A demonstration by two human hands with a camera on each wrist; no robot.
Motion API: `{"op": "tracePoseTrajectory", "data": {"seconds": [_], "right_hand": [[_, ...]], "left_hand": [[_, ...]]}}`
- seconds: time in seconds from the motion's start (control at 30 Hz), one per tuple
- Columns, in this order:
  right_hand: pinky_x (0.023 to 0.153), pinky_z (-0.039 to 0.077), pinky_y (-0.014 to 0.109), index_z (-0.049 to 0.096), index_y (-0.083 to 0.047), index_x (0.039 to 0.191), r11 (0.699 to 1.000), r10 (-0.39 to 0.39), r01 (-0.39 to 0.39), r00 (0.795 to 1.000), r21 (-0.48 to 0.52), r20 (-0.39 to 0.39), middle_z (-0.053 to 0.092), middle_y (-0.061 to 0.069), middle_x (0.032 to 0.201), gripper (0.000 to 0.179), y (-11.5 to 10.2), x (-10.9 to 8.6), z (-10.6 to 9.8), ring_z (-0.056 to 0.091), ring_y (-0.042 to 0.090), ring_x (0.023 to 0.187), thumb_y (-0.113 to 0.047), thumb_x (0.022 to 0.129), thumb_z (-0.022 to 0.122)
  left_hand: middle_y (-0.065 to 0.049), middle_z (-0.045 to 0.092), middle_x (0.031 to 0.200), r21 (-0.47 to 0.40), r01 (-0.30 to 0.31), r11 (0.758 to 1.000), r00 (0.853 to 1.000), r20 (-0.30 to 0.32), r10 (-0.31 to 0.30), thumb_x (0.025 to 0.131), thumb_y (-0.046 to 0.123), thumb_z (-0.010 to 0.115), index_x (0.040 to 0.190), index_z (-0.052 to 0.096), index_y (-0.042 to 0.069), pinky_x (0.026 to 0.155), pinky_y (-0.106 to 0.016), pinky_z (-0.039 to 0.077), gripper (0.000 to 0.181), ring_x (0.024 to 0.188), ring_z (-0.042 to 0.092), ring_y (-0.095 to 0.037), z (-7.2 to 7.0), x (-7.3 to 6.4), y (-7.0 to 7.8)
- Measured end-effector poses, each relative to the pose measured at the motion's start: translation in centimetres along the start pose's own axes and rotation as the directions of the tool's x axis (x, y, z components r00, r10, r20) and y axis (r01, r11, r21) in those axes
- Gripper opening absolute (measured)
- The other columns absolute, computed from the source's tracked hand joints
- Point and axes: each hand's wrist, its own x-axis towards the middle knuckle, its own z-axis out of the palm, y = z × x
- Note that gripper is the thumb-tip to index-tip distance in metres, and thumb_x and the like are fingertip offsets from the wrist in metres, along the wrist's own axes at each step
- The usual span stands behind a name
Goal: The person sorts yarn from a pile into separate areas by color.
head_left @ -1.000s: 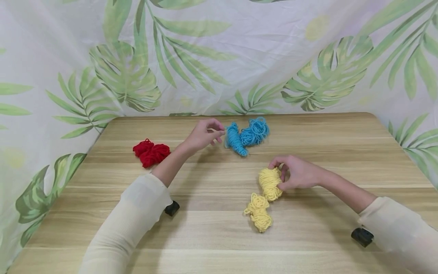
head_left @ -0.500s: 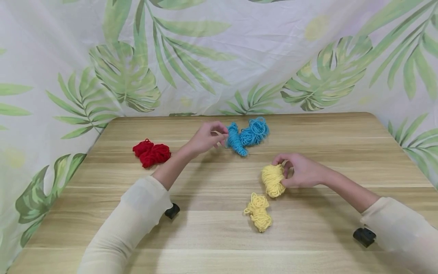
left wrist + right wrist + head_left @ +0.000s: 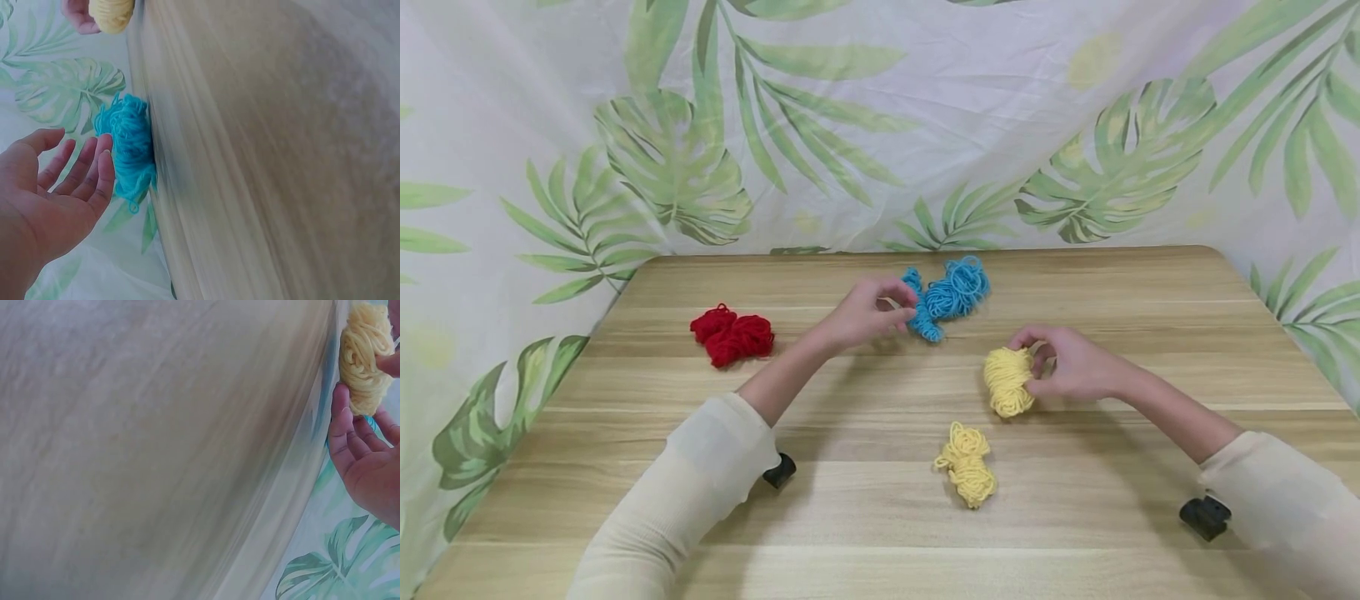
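My right hand [image 3: 1075, 365] pinches a yellow yarn bundle [image 3: 1009, 382] between thumb and fingers, close over the table. In the right wrist view the thumb presses the strands of this yarn [image 3: 362, 359] from one side, fingertips at its lower end. My left hand [image 3: 874, 312] is bent loosely with nothing in it, overlapping the narrower of two blue yarn bundles [image 3: 927, 323] in the head view. The left wrist view shows its fingers spread and relaxed beside the blue yarn [image 3: 132, 147]. A second blue bundle [image 3: 958, 289] lies just right of the narrower one.
A smaller yellow yarn bundle [image 3: 968, 467] lies nearer the front of the wooden table [image 3: 865, 517]. Red yarn [image 3: 732, 335] sits at the left, beyond my left forearm. A leaf-patterned cloth [image 3: 820, 125] hangs behind the table's far edge.
My right hand has carried the yellow yarn bundle a little away from me and to the right, off the smaller yellow one. My left hand has drifted right and slightly nearer, across the blue yarn.
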Motion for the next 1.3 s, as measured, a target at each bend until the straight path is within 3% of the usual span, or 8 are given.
{"op": "tracePoseTrajectory", "data": {"seconds": [0.2,0.43,0.57,0.7,0.87,1.3], "right_hand": [[0.059,0.051,0.025,0.060,0.008,0.118,1.000,0.020,-0.020,0.999,0.011,-0.029,0.061,0.021,0.120,0.045,0.0,-0.1,-0.4,0.063,0.019,0.083,0.004,0.076,0.076],[0.063,0.051,0.025,0.060,0.007,0.119,0.999,0.050,-0.048,0.997,0.024,-0.059,0.060,0.022,0.120,0.045,0.1,-0.3,-0.9,0.063,0.018,0.081,0.006,0.077,0.075],[0.066,0.052,0.025,0.060,0.007,0.120,0.997,0.073,-0.072,0.995,0.022,-0.074,0.059,0.024,0.122,0.046,0.4,-0.5,-1.1,0.063,0.017,0.082,0.006,0.077,0.074],[0.060,0.051,0.025,0.059,0.008,0.122,0.994,0.104,-0.101,0.990,0.029,-0.094,0.058,0.025,0.123,0.048,0.6,-0.7,-1.4,0.063,0.017,0.084,0.005,0.077,0.076],[0.053,0.049,0.027,0.058,0.008,0.124,0.991,0.133,-0.129,0.985,0.041,-0.109,0.060,0.023,0.120,0.049,0.8,-0.9,-1.9,0.063,0.016,0.085,0.004,0.079,0.076],[0.050,0.051,0.029,0.057,0.005,0.126,0.986,0.168,-0.164,0.976,0.042,-0.135,0.062,0.018,0.116,0.049,1.7,-1.4,-2.7,0.062,0.015,0.086,0.001,0.081,0.076]], "left_hand": [[-0.019,0.064,0.116,-0.002,-0.002,1.000,1.000,0.023,0.002,0.102,0.005,0.063,0.122,0.063,-0.009,0.077,-0.050,0.056,0.024,0.094,0.069,-0.044,0.5,-0.1,0.5],[-0.019,0.064,0.112,0.004,-0.024,1.000,0.999,0.049,0.023,0.101,0.002,0.064,0.119,0.063,-0.011,0.070,-0.034,0.056,0.022,0.092,0.070,-0.046,0.9,-0.2,1.0],[-0.019,0.064,0.110,-0.002,-0.051,0.999,0.996,0.067,0.051,0.100,0.000,0.064,0.118,0.064,-0.012,0.073,-0.048,0.059,0.021,0.090,0.070,-0.046,1.1,-0.3,1.3],[-0.019,0.065,0.109,-0.007,-0.065,0.998,0.995,0.082,0.065,0.100,0.000,0.064,0.116,0.065,-0.011,0.076,-0.059,0.058,0.019,0.089,0.070,-0.047,1.4,-0.5,1.5],[-0.020,0.065,0.109,-0.010,-0.073,0.997,0.994,0.085,0.073,0.099,0.000,0.065,0.117,0.065,-0.012,0.075,-0.060,0.058,0.021,0.089,0.070,-0.047,1.7,-0.5,1.5],[-0.019,0.066,0.109,-0.018,-0.093,0.996,0.988,0.122,0.094,0.100,0.000,0.064,0.116,0.065,-0.010,0.081,-0.054,0.060,0.019,0.091,0.070,-0.046,2.0,-0.9,1.5]]}}
